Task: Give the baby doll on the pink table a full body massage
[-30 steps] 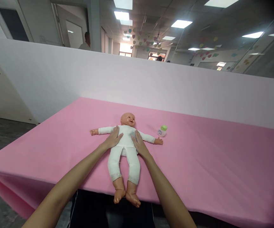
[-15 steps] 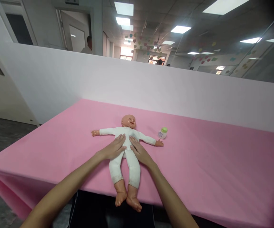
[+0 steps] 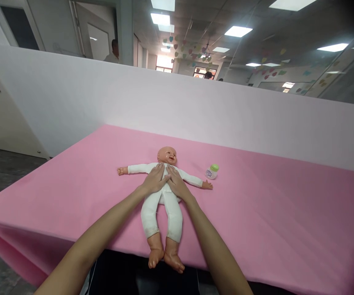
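A baby doll with a white cloth body lies face up, its head toward the wall, arms spread and feet over the near table edge. My left hand rests flat on the left side of its chest, fingers stretched toward the neck. On the other side of the chest lies my right hand, also flat, with fingers extended. The hands are side by side, the thumbs close together at the middle. Neither hand grips anything. Both cover much of the doll's chest.
A small jar with a green lid stands near the doll's right-hand arm in view. The pink cloth covers the table and hangs over its edge. Behind rises a white low wall. People are partly visible beyond it.
Both my hands have slid up the doll's torso, from the belly to the upper chest, and their thumbs are closer together. The doll and jar stay in place; the view has tilted slightly.
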Available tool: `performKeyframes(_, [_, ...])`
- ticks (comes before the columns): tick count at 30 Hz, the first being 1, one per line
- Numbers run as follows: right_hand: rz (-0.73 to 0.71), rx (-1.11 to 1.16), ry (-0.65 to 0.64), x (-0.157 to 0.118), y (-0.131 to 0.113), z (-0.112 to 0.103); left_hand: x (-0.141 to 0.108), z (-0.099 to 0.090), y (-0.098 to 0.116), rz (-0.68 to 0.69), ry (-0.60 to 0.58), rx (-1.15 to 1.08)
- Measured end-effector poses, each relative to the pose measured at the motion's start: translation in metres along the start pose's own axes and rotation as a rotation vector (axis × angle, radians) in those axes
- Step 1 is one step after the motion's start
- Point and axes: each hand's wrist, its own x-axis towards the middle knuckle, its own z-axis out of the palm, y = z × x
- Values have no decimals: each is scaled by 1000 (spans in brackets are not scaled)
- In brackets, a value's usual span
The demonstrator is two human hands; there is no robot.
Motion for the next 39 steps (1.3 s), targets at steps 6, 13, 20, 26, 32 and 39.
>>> performKeyframes(6, [188,104,122,-7,19,4,7,-2,-19,-101,18,-66])
performKeyframes(13, [277,188,119,-31,20,2,-13,-12,-34,-126,-49,-163])
performKeyframes(20, [217,207,44,-60,1,-4,-54,-38,-17,-99,-235,-139])
performKeyframes(26, [-9,152,-99,-65,-21,-15,-71,-36,5,127,-265,-50])
performKeyframes(32, [-96,67,-141,-31,-24,-10,-40,-6,17,84,-69,-43])
performKeyframes(39, [-15,4,-9,-3,-8,1,-2,-2,10,-30,-21,-26])
